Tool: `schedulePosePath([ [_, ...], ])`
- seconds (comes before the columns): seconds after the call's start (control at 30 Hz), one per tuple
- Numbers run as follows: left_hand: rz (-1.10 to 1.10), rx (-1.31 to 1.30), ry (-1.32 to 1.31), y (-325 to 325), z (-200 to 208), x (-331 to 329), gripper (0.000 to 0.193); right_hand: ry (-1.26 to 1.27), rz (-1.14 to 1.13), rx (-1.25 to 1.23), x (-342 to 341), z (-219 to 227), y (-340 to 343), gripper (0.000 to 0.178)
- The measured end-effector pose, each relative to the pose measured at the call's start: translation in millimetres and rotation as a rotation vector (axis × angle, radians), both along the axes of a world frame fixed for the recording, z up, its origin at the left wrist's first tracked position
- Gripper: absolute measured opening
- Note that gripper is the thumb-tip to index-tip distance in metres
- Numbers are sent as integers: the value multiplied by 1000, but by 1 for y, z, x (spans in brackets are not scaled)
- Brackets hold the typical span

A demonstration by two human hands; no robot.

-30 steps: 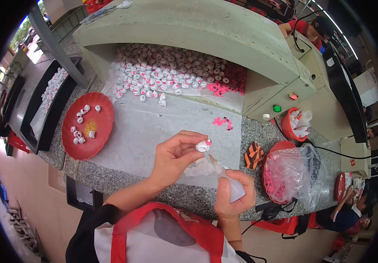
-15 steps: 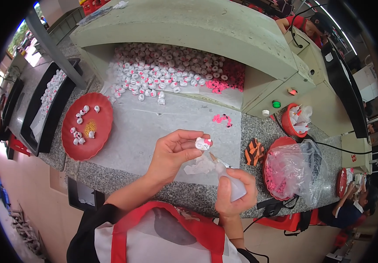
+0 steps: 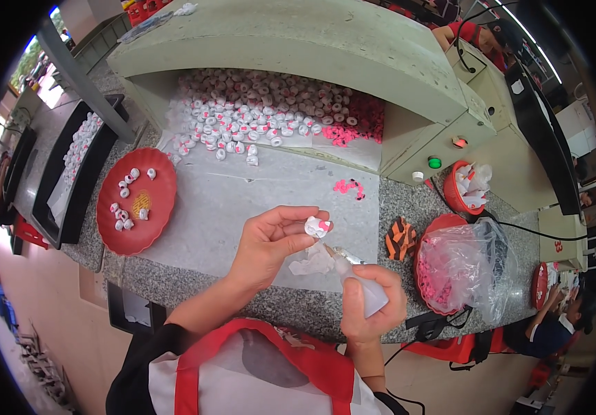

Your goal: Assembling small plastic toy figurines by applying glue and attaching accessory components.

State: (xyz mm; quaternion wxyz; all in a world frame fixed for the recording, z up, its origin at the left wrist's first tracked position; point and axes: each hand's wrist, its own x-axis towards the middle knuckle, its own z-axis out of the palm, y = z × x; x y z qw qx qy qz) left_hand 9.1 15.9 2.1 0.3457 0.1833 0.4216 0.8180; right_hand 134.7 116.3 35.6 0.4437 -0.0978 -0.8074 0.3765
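Observation:
Between the thumb and fingers of my left hand [image 3: 270,238] is a small white round piece [image 3: 317,227] with a pink patch. My right hand [image 3: 374,304] is wrapped round a white squeeze bottle [image 3: 366,290], tilted so that its thin nozzle points up and left at the piece, close below it. I cannot tell whether the tip touches. A crumpled white tissue [image 3: 314,261] lies beneath the nozzle on the white paper sheet [image 3: 208,207]. Small pink bits [image 3: 348,187] are scattered on that sheet farther back.
A pale green lit booth [image 3: 291,55] holds heaped white pieces [image 3: 243,121]. At left stand a red plate [image 3: 163,214] with several pieces and a black tray [image 3: 52,221]. On the right are a red cup [image 3: 455,188] and a plastic-covered red dish of pink bits [image 3: 436,290]. People work at right.
The white piece has turned slightly in my left fingers, and the bottle's nozzle has shifted a little to the left. Otherwise both hands keep nearly the same place.

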Motion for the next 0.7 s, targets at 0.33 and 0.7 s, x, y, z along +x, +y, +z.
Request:
schedulePosePath([
  [0.33,82,-33,-59,-7,-26,-12,35,-128,-8,-1064,-27,-74,61,13],
  [0.7,96,-78,-83,-15,-32,-10,34,-862,-314,143,-117,-124,117,29],
])
